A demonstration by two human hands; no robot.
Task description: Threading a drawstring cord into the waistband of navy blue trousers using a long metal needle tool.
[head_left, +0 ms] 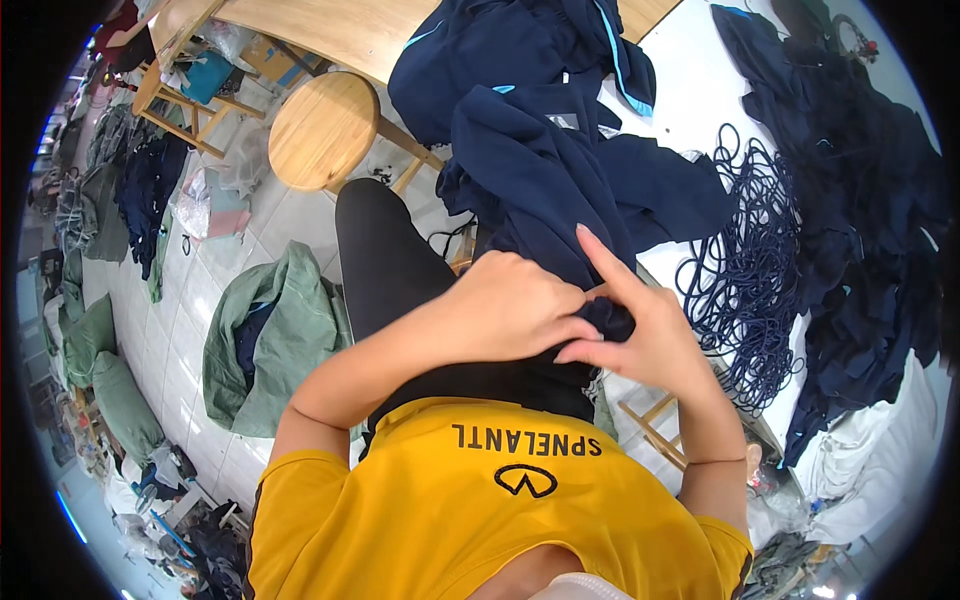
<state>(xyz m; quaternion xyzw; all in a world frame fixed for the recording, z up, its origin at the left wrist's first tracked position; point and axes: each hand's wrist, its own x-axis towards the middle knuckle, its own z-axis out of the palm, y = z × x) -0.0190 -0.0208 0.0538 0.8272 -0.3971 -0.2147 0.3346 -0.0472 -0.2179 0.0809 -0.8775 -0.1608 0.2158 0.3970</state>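
Both of my hands are over my lap, close together at the near end of a navy garment (560, 170) that hangs off the table. The fingers of my left hand (520, 305) are curled in; what they hold, if anything, is hidden. My right hand (645, 325) has its index finger and thumb stretched wide apart, while its other fingers are partly hidden. A dark navy bunch of cloth (612, 318) shows between the right thumb and index finger; I cannot tell whether it is gripped. Light blue piping (625, 75) runs along the garment's far part.
Tangled navy cords (745, 270) lie on the white tabletop (690, 60) at right, beside a heap of dark garments (860, 220). A round wooden stool (322, 130) stands ahead left. A green sack (285, 345) with dark cloth inside sits on the tiled floor to my left.
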